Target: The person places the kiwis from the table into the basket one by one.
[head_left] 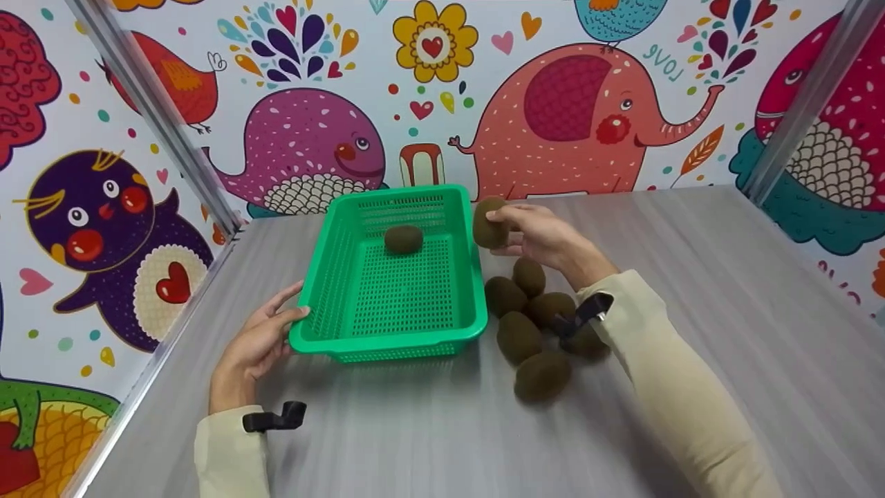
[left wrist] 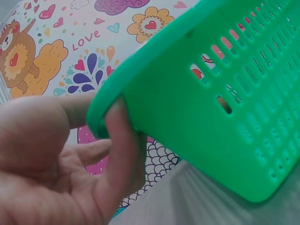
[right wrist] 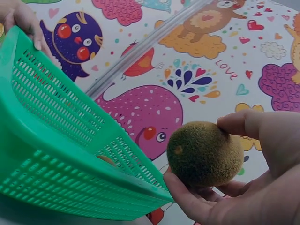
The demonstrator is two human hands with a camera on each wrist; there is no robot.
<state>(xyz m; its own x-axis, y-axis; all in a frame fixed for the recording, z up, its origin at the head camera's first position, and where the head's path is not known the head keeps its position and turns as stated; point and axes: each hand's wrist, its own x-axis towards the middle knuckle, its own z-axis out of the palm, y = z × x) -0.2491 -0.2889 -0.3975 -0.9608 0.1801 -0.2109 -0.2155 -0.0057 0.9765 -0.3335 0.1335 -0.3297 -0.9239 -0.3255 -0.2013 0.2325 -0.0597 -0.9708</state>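
Note:
My right hand holds a brown fuzzy kiwi between thumb and fingers, just beside the right rim of a green plastic basket. In the right wrist view the thumb lies on top of the fruit and the fingers support it from below. My left hand grips the basket's left rim near its front corner, with the rim pinched between thumb and fingers in the left wrist view. Inside the basket, toward the back, lies one kiwi.
Several more kiwis lie grouped on the grey table, right of the basket and below my right forearm. Cartoon-printed walls with metal corner posts enclose the back and sides.

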